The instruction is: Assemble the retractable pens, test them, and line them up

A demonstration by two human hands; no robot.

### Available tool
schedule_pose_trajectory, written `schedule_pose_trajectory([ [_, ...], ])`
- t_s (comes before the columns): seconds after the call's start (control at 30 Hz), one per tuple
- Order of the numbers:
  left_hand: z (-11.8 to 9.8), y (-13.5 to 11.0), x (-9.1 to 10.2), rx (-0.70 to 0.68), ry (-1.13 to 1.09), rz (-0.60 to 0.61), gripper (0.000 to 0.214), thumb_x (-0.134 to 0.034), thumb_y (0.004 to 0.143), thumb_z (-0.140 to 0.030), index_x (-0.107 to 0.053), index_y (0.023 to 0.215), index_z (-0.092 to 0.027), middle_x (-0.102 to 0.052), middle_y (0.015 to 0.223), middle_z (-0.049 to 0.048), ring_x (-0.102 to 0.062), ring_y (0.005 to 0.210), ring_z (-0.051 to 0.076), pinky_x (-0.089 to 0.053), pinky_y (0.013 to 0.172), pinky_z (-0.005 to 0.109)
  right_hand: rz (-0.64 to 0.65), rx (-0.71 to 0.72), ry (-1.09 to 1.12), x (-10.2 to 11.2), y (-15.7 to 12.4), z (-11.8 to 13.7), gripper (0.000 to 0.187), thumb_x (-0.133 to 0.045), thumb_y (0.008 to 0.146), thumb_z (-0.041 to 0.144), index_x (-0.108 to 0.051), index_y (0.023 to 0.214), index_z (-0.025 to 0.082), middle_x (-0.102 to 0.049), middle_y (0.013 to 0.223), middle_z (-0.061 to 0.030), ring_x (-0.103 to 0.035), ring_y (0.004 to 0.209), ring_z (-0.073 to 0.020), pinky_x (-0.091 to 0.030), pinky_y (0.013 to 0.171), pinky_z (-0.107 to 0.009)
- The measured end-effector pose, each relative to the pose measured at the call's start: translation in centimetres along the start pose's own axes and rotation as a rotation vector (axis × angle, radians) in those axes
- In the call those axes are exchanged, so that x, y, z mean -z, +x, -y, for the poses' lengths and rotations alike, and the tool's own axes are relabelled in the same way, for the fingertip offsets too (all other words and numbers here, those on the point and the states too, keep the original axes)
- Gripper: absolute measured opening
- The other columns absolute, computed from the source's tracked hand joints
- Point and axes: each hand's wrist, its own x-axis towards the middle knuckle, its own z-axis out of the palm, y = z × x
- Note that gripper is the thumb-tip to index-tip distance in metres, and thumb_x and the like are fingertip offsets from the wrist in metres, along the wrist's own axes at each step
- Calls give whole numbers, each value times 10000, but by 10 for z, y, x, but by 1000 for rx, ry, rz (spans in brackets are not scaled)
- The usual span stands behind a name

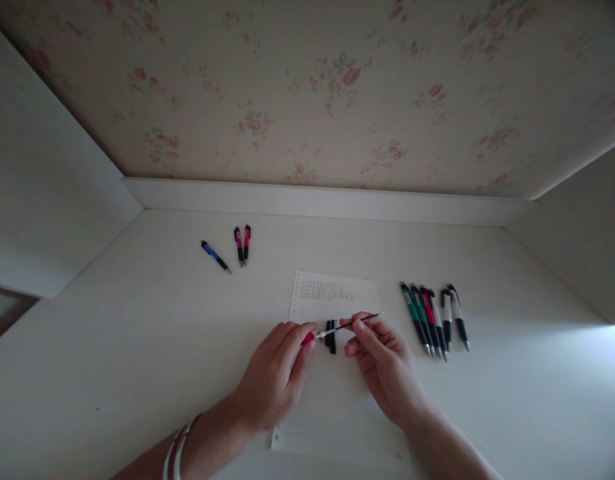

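Observation:
My left hand [272, 373] is closed around a red pen barrel [308, 339], most of it hidden by the fingers. Between the thumb and fingers of my right hand [385, 363] is a thin dark ink refill [346, 326], tilted slightly up to the right. Its left end, with a small whitish piece [321, 335], is at the open end of the barrel; I cannot tell whether it is inside. Black pen parts [330, 337] lie between my hands on a sheet of lined paper [332, 400] with handwriting near its top.
To the right lie several pens: green ones [416, 317], a red one [431, 320] and white ones [457, 317], all with black grips. Back left are a blue pen [216, 257], a purple pen [239, 247] and a pink pen [247, 245]. White panels [52, 167] and a floral wall [307, 100] enclose the white desk.

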Motion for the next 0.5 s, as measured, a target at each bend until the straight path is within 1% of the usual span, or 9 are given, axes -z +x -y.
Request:
schedule_pose_trajectory([
  [0.13, 0, -1, -1, -41, 24, 7, 238, -456, 1008, -175, -569, 1217, -165, -682, 982, 86, -634, 907, 204, -541, 828, 361, -6, 0, -3, -1, 1, 1, 207, -857, 727, 316, -722, 816, 188, -752, 893, -35, -632, 539, -77, -519, 537, -202],
  [0.27, 0, -1, -1, -47, 45, 8, 232, -465, 1008, -175, -565, 1217, -161, -680, 978, 84, -631, 903, 205, -539, 827, 360, 14, 4, -28, -1, 0, 0, 195, -841, 752, 317, -726, 846, 190, -752, 896, -34, -628, 550, -74, -513, 551, -198],
  [0.43, 0, -1, -2, -59, 80, 28, 220, -487, 1003, -187, -583, 1199, -167, -682, 950, 78, -635, 870, 204, -545, 792, 348, 52, 60, -146, 2, -1, -4, 180, -798, 802, 343, -719, 875, 198, -754, 911, -36, -633, 558, -87, -512, 565, -219],
  [0.5, 0, -1, -2, -68, 84, 46, 212, -489, 1001, -187, -592, 1185, -168, -686, 947, 78, -639, 861, 205, -548, 791, 351, 79, 82, -221, 3, -3, -6, 186, -779, 819, 361, -719, 887, 199, -755, 883, -39, -640, 560, -103, -519, 574, -239],
])
